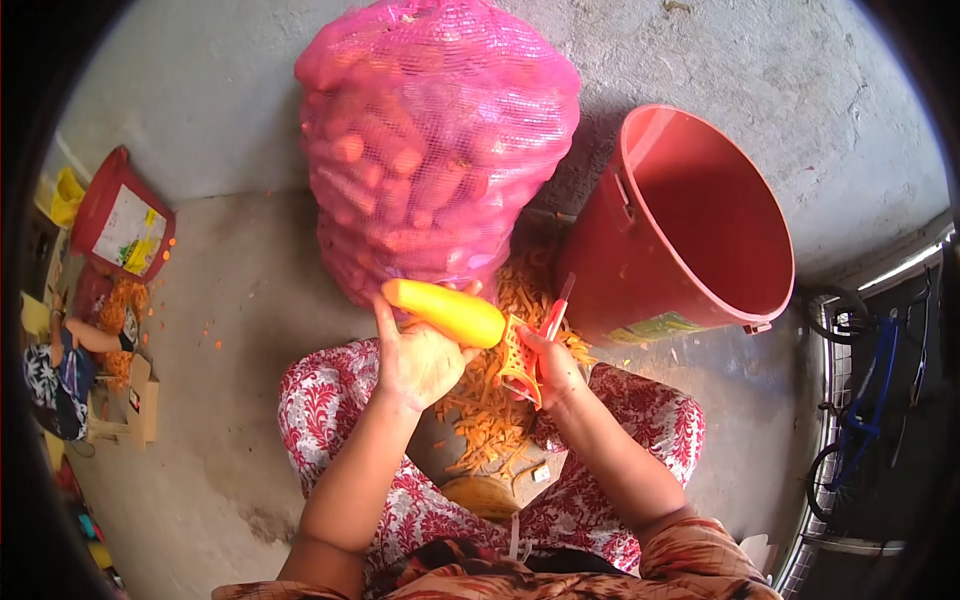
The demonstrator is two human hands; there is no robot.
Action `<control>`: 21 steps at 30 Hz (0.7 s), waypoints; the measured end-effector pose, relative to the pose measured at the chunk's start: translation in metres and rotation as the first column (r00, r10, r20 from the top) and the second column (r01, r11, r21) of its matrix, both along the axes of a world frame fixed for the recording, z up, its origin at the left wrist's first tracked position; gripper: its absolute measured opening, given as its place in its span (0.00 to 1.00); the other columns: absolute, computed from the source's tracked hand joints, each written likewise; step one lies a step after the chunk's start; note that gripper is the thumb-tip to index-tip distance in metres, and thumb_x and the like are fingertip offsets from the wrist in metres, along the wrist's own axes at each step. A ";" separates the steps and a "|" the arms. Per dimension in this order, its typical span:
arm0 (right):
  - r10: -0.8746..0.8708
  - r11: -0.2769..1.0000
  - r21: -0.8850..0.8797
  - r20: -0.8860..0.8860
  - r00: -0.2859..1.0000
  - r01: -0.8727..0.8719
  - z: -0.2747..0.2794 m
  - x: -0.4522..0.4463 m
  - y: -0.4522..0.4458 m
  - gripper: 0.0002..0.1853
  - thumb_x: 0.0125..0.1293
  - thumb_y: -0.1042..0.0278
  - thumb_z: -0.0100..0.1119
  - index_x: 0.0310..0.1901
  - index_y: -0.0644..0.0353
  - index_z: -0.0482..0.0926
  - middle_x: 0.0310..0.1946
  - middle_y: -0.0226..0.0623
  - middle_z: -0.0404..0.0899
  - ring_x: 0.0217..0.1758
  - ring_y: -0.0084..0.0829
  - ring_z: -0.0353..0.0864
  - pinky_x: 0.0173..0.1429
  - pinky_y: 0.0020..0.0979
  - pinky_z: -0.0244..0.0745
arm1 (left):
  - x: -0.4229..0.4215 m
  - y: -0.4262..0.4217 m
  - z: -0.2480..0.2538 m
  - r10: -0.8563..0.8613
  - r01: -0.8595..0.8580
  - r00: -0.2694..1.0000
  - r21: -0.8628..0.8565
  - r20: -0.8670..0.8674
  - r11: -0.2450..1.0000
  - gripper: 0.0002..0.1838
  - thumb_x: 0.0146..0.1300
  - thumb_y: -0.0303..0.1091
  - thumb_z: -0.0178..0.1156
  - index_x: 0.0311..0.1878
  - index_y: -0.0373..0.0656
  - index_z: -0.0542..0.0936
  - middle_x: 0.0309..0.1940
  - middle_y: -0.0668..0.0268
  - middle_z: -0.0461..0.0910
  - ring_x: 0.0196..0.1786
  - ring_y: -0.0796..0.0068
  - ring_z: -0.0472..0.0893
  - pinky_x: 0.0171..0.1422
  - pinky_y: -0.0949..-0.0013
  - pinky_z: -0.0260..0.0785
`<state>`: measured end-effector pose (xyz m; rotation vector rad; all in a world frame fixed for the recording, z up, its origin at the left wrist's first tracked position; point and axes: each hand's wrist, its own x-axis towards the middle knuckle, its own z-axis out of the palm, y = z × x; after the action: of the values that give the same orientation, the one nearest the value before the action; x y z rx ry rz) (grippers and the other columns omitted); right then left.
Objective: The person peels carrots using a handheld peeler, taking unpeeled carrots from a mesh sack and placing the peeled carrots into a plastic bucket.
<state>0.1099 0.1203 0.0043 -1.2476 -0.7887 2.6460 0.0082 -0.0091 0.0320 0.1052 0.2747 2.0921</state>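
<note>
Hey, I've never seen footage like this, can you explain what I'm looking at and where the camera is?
There is no machine here, just a person working with two bare hands. The single picture comes from a camera worn on their head, looking down past their own arms, and its wide lens bends the edges.

The left hand holds a smooth yellow-orange carrot. The right hand holds an orange peeler, close to the carrot's end.

Orange peelings are heaped on the floor between the person's legs. Beyond the hands stands a pink mesh sack full of carrots, with a large red bucket to its right. Far off to the left, another person is beside more orange scraps.
</note>
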 end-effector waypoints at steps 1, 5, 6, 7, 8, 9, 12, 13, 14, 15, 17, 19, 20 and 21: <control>0.028 0.999 -0.019 -0.022 0.999 -0.029 -0.005 0.003 0.002 0.09 0.64 0.65 0.43 0.40 0.59 0.70 0.25 0.34 0.75 0.20 0.28 0.74 0.19 0.29 0.68 | 0.004 0.001 0.006 -0.023 0.025 0.998 -0.032 0.065 0.999 0.38 0.50 0.72 0.37 0.47 0.46 0.70 0.54 0.61 0.65 0.58 0.63 0.64 0.62 0.52 0.53; 0.040 0.997 -0.057 -0.106 0.994 -0.047 -0.008 0.003 0.010 0.11 0.65 0.64 0.38 0.40 0.60 0.70 0.29 0.37 0.76 0.26 0.32 0.77 0.27 0.32 0.74 | 0.008 0.010 -0.030 -0.114 0.113 0.993 -0.048 -0.007 0.992 0.21 0.61 0.52 0.44 0.39 0.42 0.69 0.46 0.62 0.69 0.51 0.67 0.71 0.55 0.64 0.63; 0.019 0.999 -0.030 -0.112 0.994 -0.022 -0.002 0.001 0.010 0.11 0.65 0.65 0.38 0.40 0.60 0.70 0.29 0.37 0.76 0.28 0.32 0.77 0.28 0.32 0.75 | 0.012 0.013 -0.026 -0.146 0.151 0.988 -0.135 0.047 0.979 0.15 0.62 0.45 0.47 0.40 0.43 0.68 0.44 0.63 0.70 0.48 0.69 0.72 0.53 0.67 0.66; 0.053 0.995 -0.069 -0.169 0.984 -0.065 -0.015 0.003 0.016 0.11 0.65 0.64 0.39 0.40 0.60 0.69 0.30 0.37 0.76 0.29 0.33 0.78 0.31 0.32 0.76 | 0.015 0.010 -0.011 -0.208 0.117 0.955 -0.380 -0.210 0.918 0.13 0.59 0.33 0.51 0.47 0.45 0.64 0.42 0.65 0.68 0.45 0.71 0.72 0.48 0.68 0.68; 0.020 0.997 -0.069 -0.168 0.986 -0.032 -0.017 0.001 0.015 0.11 0.65 0.64 0.40 0.40 0.60 0.69 0.30 0.37 0.76 0.29 0.32 0.78 0.32 0.32 0.76 | 0.022 0.012 -0.013 -0.146 0.014 0.946 -0.413 -0.289 0.911 0.22 0.56 0.28 0.54 0.53 0.48 0.60 0.43 0.66 0.66 0.43 0.70 0.72 0.46 0.69 0.69; -0.013 0.998 -0.069 -0.166 0.986 0.002 -0.018 -0.002 0.011 0.10 0.65 0.64 0.40 0.40 0.61 0.69 0.30 0.37 0.76 0.29 0.32 0.78 0.32 0.32 0.76 | 0.027 0.013 -0.016 -0.162 0.044 0.958 -0.436 -0.237 0.899 0.25 0.54 0.28 0.54 0.55 0.49 0.58 0.46 0.65 0.65 0.45 0.68 0.71 0.48 0.67 0.70; -0.064 0.991 -0.126 -0.124 0.990 0.048 -0.029 0.003 0.004 0.10 0.65 0.64 0.42 0.39 0.61 0.70 0.31 0.37 0.76 0.30 0.31 0.77 0.33 0.32 0.75 | 0.029 0.013 -0.026 -0.215 0.143 0.972 -0.498 -0.092 0.855 0.27 0.53 0.29 0.57 0.56 0.46 0.60 0.47 0.63 0.68 0.47 0.67 0.73 0.47 0.61 0.72; -0.056 0.992 -0.119 -0.080 0.995 0.047 -0.031 0.005 0.003 0.10 0.64 0.64 0.42 0.39 0.61 0.70 0.31 0.38 0.76 0.30 0.31 0.77 0.34 0.33 0.75 | 0.027 0.014 -0.032 -0.210 0.152 0.976 -0.533 -0.050 0.832 0.26 0.53 0.30 0.57 0.55 0.44 0.61 0.45 0.63 0.70 0.46 0.67 0.74 0.46 0.59 0.72; -0.047 0.993 -0.112 -0.035 0.998 0.043 -0.033 0.005 0.002 0.10 0.64 0.64 0.43 0.38 0.61 0.70 0.31 0.38 0.76 0.31 0.32 0.77 0.34 0.33 0.75 | 0.026 0.015 -0.039 -0.202 0.162 0.979 -0.566 -0.008 0.808 0.25 0.53 0.31 0.58 0.54 0.43 0.62 0.44 0.62 0.71 0.45 0.67 0.74 0.45 0.58 0.73; -0.098 0.989 -0.117 -0.015 0.995 0.095 -0.035 0.002 -0.002 0.10 0.64 0.64 0.42 0.38 0.61 0.70 0.31 0.38 0.76 0.32 0.32 0.77 0.36 0.34 0.74 | 0.025 0.015 -0.043 -0.208 0.197 0.977 -0.565 0.046 0.801 0.21 0.54 0.34 0.57 0.50 0.41 0.66 0.39 0.62 0.75 0.41 0.66 0.77 0.42 0.58 0.74; -0.085 0.993 -0.084 0.030 0.996 0.087 -0.033 0.000 -0.004 0.11 0.64 0.62 0.42 0.38 0.59 0.71 0.28 0.36 0.76 0.29 0.31 0.77 0.31 0.32 0.74 | 0.024 0.014 -0.046 -0.245 0.258 0.964 -0.550 0.100 0.794 0.19 0.55 0.35 0.57 0.49 0.41 0.67 0.37 0.61 0.75 0.39 0.65 0.77 0.41 0.59 0.74; -0.042 0.998 -0.046 0.058 0.997 0.045 -0.023 0.001 -0.005 0.12 0.64 0.59 0.42 0.36 0.58 0.72 0.26 0.36 0.77 0.26 0.30 0.77 0.25 0.32 0.73 | 0.023 0.013 -0.042 -0.279 0.290 0.955 -0.539 0.104 0.791 0.18 0.56 0.35 0.56 0.49 0.41 0.68 0.36 0.60 0.76 0.39 0.65 0.78 0.41 0.60 0.74; -0.044 0.998 -0.049 0.046 0.998 0.047 -0.023 0.002 -0.004 0.12 0.64 0.59 0.42 0.36 0.57 0.72 0.26 0.36 0.76 0.25 0.30 0.77 0.23 0.33 0.72 | 0.021 0.012 -0.040 -0.296 0.292 0.952 -0.535 0.081 0.793 0.18 0.56 0.35 0.55 0.49 0.41 0.68 0.36 0.59 0.76 0.39 0.65 0.78 0.41 0.61 0.74; -0.048 0.997 -0.052 0.034 0.998 0.049 -0.018 0.002 -0.002 0.13 0.64 0.58 0.41 0.36 0.57 0.72 0.25 0.36 0.76 0.24 0.30 0.76 0.21 0.33 0.71 | 0.020 0.011 -0.039 -0.313 0.295 0.948 -0.530 0.058 0.795 0.18 0.56 0.35 0.55 0.49 0.40 0.68 0.36 0.59 0.76 0.39 0.64 0.78 0.42 0.61 0.74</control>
<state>0.1120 0.1179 -0.0141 -1.3087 -0.6883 2.6306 0.0282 0.0024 -0.0072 -0.1457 0.8000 1.6263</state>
